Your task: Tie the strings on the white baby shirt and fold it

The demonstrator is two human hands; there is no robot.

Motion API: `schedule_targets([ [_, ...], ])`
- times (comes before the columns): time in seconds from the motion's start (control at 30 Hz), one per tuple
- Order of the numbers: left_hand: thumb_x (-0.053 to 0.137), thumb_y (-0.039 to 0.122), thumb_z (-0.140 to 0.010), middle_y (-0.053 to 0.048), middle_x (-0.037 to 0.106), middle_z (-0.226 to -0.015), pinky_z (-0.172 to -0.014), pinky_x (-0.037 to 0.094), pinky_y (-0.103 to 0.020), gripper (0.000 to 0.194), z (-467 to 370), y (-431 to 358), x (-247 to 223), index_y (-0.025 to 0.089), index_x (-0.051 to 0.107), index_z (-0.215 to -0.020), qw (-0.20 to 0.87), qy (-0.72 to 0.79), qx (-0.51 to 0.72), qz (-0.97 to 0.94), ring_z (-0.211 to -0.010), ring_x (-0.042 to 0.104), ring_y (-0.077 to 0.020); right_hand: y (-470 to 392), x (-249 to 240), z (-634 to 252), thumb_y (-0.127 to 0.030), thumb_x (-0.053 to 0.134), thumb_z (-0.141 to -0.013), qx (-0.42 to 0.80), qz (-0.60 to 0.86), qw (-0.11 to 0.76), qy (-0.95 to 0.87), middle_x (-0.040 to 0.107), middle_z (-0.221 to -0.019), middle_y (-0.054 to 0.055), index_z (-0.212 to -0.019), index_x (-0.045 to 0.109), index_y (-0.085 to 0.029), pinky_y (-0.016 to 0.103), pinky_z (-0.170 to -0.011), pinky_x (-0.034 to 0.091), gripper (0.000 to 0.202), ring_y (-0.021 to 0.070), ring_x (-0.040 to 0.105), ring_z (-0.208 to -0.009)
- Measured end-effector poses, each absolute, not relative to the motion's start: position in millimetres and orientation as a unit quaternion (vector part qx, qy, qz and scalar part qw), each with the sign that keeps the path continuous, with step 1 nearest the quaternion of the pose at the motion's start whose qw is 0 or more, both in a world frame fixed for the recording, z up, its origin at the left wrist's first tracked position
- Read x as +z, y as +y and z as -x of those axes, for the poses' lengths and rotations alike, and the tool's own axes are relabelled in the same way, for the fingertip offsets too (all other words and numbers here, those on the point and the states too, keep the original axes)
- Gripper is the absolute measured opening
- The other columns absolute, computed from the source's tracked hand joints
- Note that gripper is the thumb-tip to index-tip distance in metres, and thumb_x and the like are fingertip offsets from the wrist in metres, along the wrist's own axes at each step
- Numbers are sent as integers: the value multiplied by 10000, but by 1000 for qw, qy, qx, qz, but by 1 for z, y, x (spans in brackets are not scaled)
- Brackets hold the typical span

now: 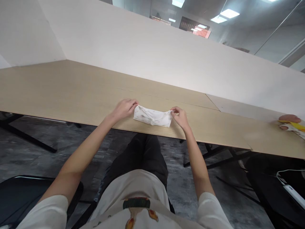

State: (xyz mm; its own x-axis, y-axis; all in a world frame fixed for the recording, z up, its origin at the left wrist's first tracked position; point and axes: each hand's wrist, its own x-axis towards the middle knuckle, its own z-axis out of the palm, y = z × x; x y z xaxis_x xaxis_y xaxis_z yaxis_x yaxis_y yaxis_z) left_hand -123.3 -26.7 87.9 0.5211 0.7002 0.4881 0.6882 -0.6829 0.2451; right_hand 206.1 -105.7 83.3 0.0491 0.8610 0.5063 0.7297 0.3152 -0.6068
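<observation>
A white cloth (152, 116) with greyish-brown marks stretches between my two hands, just over the wooden tabletop near its front edge. It looks folded into a long strip, and its upper edge sags a little in the middle. My left hand (125, 108) pinches the upper left corner between thumb and fingers. At the opposite upper corner, my right hand (179, 116) grips the cloth the same way. The lower edge hangs at or close to the table; I cannot tell whether it touches.
The long wooden table (71, 92) runs across, backed by a white partition (143, 47). At the far right another person's hands (289, 118) hold a yellow and white cloth (295, 126). Black chairs (26, 197) stand on both sides, and a white power strip (294, 194) lies on the right one.
</observation>
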Motion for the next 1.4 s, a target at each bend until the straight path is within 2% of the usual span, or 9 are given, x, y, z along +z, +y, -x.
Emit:
schedule_targets([
  [0.1, 395, 338, -939, -102, 729, -1044, -882, 475, -348, 361, 101, 21, 92, 178, 688, -1076, 50, 426, 265, -864, -953, 650, -258, -61, 85, -218, -212, 528, -720, 127, 650, 393, -638, 708, -801, 64, -799, 688, -150, 295, -730, 482, 189, 185, 624, -743],
  [0.2, 459, 254, -860, -104, 740, -1037, -857, 473, -315, 301, 83, 64, 77, 177, 716, -998, 101, 460, 227, -853, -940, 657, -247, -31, 72, -225, -149, 538, -664, 151, 728, 317, -589, 666, -659, 41, -665, 667, -146, 262, -671, 446, 129, 165, 596, -669],
  [0.33, 504, 240, -784, -129, 747, -986, -814, 482, -321, 262, 74, 84, 40, 163, 728, -895, 180, 503, 223, -816, -884, 663, -247, -22, 47, -223, -112, 545, -676, 164, 773, 265, -554, 648, -600, 36, -612, 657, -145, 248, -649, 433, 133, 158, 590, -633],
  [0.53, 445, 359, -855, -141, 744, -1045, -867, 487, -330, 360, 79, 74, 5, 161, 738, -920, 200, 504, 321, -777, -964, 656, -245, -29, 19, -225, -160, 562, -745, 123, 764, 325, -544, 754, -896, 92, -813, 731, -145, 267, -780, 487, 184, 181, 665, -827],
  [0.7, 515, 404, -834, -122, 757, -1038, -875, 496, -337, 338, 82, 66, 4, 176, 753, -907, 225, 489, 321, -779, -967, 665, -261, -31, 8, -226, -232, 548, -817, 84, 748, 360, -550, 758, -980, 127, -887, 744, -128, 276, -833, 496, 233, 190, 682, -880],
  [0.87, 558, 396, -824, -117, 757, -1058, -898, 503, -348, 309, 88, 53, 1, 186, 764, -918, 242, 501, 353, -752, -1002, 671, -272, -32, 4, -225, -315, 524, -858, 63, 750, 373, -543, 751, -970, 146, -869, 735, -120, 295, -841, 486, 287, 216, 674, -884],
  [1.13, 479, 303, -884, -148, 734, -1140, -967, 478, -315, 331, 93, 47, -1, 132, 727, -1021, 256, 528, 402, -703, -1067, 667, -221, -37, 1, -234, -334, 392, -870, 75, 744, 500, -437, 712, -811, 99, -717, 636, -148, 259, -753, 454, 343, 184, 626, -763],
  [1.23, 449, 281, -888, -148, 745, -1095, -947, 475, -302, 346, 95, 46, -1, 121, 729, -1013, 242, 547, 408, -689, -1059, 668, -226, -36, -2, -236, -329, 430, -838, 81, 736, 496, -453, 716, -811, 96, -694, 622, -161, 253, -745, 443, 293, 183, 619, -764],
  [1.4, 495, 351, -881, -123, 756, -1082, -899, 494, -339, 341, 95, 46, -3, 158, 754, -990, 217, 562, 364, -710, -1027, 670, -259, -33, -5, -238, -328, 441, -836, 82, 737, 482, -466, 731, -826, 124, -712, 637, -153, 260, -729, 431, 291, 198, 614, -765],
])
